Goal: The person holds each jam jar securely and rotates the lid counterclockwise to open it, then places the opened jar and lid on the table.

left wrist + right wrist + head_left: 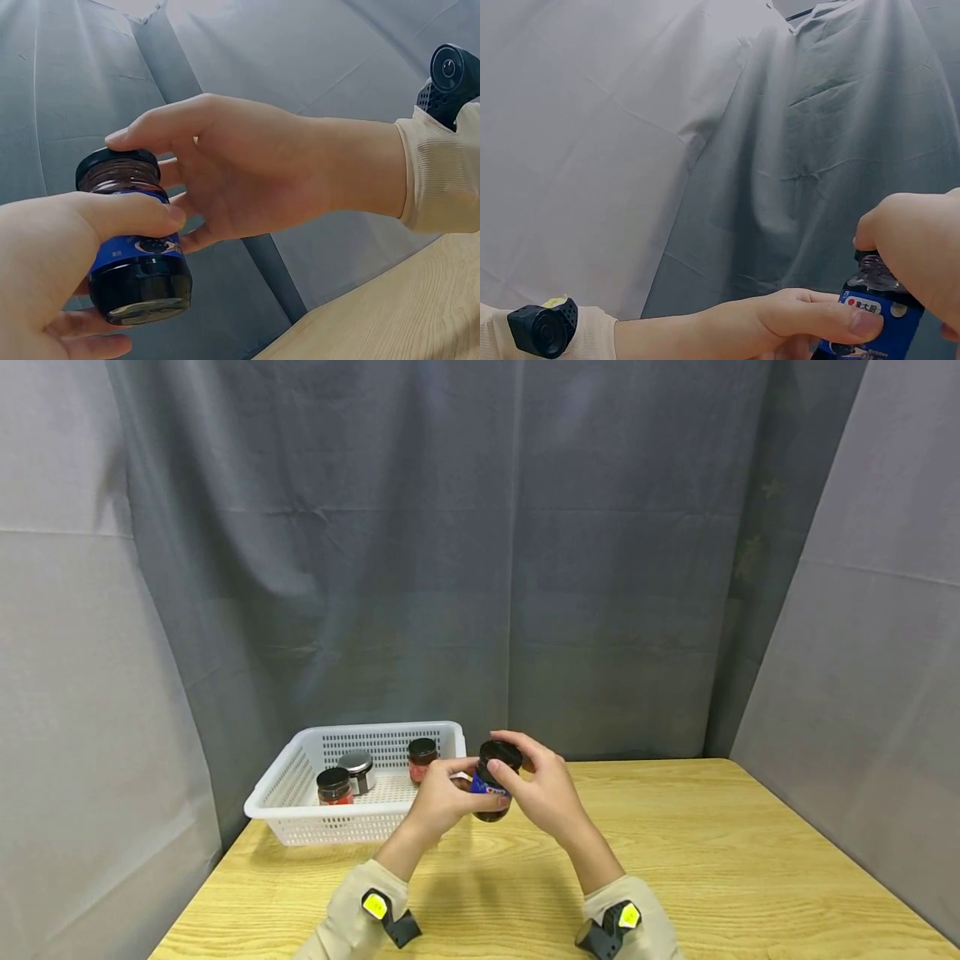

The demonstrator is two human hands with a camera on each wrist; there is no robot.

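Note:
A dark glass jar with a blue label [489, 815] is held above the table, tilted, in front of the chest. My left hand [438, 797] grips its body, the thumb lying across the label [112, 255]. Around the black lid [97, 161] curl the thumb and fingers of my right hand [547, 789]. In the right wrist view the blue label [900, 330] shows beside the left thumb, while the right hand [930, 232] covers most of the lid.
Left of the hands, a white perforated plastic basket [330, 831] stands on the wooden table [675, 852]. Inside it are two black-lidded jars with red labels, one front left [334, 787] and one right [422, 760], plus a silver-lidded jar [357, 771]. Grey curtains [600, 568] surround the table.

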